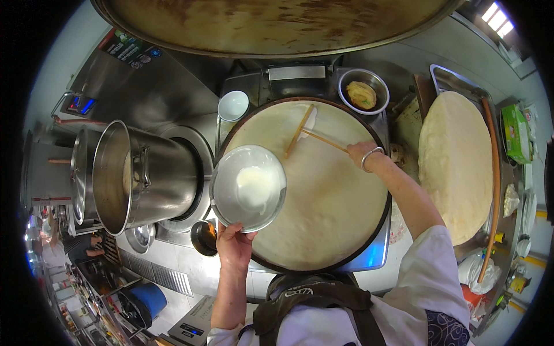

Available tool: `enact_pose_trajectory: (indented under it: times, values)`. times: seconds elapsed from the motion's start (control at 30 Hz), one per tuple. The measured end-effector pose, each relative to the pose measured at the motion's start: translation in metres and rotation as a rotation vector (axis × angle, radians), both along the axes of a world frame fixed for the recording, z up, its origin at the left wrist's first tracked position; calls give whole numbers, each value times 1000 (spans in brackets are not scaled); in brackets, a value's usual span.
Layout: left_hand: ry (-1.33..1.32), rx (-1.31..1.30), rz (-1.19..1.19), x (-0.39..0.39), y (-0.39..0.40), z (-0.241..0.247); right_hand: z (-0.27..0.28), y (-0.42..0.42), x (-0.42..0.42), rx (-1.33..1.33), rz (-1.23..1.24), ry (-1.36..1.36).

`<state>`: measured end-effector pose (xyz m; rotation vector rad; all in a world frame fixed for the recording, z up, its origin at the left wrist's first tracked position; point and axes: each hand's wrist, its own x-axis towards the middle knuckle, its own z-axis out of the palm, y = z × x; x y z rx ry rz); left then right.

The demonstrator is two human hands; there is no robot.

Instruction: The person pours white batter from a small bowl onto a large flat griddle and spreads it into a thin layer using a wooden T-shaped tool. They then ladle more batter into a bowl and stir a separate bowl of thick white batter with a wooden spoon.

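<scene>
My left hand (235,246) grips the near rim of a metal bowl (223,203), which holds a little white batter (254,186) and is held over the left edge of a large round griddle (385,207). A thin pale crepe layer (320,207) covers the griddle. In my right hand (361,152), which wears a metal bangle, is the handle of a wooden T-shaped batter spreader (298,131). The spreader's crossbar lies on the layer near the far side, with a small white pool of batter (310,122) beside it.
Left stand a tall steel pot (169,177) and a small white bowl (233,106). A steel bowl with yellowish food (361,94) is at the back right. A folded flatbread (454,168) and long wooden rod (491,173) lie right. A raised round lid (277,30) overhangs the back. Another person (82,248) is far left.
</scene>
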<state>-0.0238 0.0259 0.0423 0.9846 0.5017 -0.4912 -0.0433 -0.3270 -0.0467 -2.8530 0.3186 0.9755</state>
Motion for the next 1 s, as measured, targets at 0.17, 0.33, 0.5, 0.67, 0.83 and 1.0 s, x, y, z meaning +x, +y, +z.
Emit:
enact_pose_trajectory:
  times: [0.17,0.33,0.5,0.67,0.83,1.0]
  values:
    - [8,2,-49,-2,2,4,-3,21,-34,49,-162,-1]
    - [-3,-24,-131,-4,16,0,-15,39,-71,61,-313,-15]
    - [-11,-43,-154,-6,22,4,-9,70,-103,80,-428,-5]
    - [-15,-43,-226,-6,30,2,-17,114,-130,187,-598,-48]
    - [-3,-40,-285,-5,35,1,-42,173,-154,305,-778,-218]
    - [2,-51,-322,-1,43,-2,-49,242,-162,496,-977,-442]
